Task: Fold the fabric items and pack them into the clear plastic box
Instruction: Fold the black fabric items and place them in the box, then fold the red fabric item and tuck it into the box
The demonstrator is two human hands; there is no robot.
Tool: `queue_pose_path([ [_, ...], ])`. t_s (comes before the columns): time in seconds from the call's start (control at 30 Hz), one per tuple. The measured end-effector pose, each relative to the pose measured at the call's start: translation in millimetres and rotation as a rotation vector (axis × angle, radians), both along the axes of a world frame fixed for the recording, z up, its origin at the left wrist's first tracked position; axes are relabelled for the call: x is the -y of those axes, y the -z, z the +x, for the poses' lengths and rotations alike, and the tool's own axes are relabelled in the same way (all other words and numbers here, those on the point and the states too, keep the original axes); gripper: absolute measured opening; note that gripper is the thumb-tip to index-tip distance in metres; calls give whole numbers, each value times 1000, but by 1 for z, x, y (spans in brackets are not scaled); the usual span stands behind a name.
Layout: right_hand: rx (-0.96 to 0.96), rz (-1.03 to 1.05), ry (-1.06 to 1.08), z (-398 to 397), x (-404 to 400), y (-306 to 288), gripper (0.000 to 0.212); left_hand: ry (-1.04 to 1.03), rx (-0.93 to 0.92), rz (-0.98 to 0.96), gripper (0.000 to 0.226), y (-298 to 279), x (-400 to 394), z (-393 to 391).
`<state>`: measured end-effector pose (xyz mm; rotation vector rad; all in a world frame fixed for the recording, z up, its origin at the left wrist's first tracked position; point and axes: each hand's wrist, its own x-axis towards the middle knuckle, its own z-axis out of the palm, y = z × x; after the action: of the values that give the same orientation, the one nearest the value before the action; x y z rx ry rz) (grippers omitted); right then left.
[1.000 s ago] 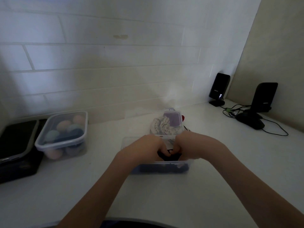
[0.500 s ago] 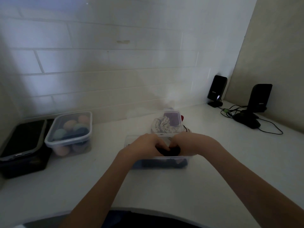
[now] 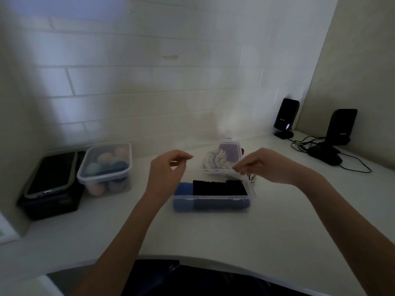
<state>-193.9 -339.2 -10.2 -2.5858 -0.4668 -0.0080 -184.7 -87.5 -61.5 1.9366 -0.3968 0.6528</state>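
A clear plastic box (image 3: 210, 203) sits on the white counter in front of me. Inside it lie a folded blue cloth (image 3: 184, 187) at the left and several folded black cloths (image 3: 219, 187) side by side. My left hand (image 3: 168, 167) hovers above the box's left end, fingers loosely curled and holding nothing. My right hand (image 3: 259, 164) hovers above the right end, fingertips pointing left, also without anything in it. Just behind the box stands a second clear box (image 3: 223, 159) with white and purple fabric inside.
A lidded clear tub of coloured balls (image 3: 105, 167) stands at the left, next to a black case with a phone (image 3: 51, 178) on it. Two black speakers (image 3: 286, 117) and a mouse (image 3: 324, 154) with cables occupy the right rear corner. The tiled wall is close behind.
Both hands have lifted out of the box and moved apart, letting go of the black cloth, which now lies packed in the box.
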Motion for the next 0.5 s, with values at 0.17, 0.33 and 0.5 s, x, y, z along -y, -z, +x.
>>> queue_pose_path([
  [0.17,132,406,131,12,15,10,31,-152,-81,-227,28,24,-16,15],
  [0.33,350,324,401,48,29,44,44,-334,-109,-273,13,33,-19,24],
  [0.5,238,387,373,94,19,70,50,-319,-141,-110,10,43,-13,23],
])
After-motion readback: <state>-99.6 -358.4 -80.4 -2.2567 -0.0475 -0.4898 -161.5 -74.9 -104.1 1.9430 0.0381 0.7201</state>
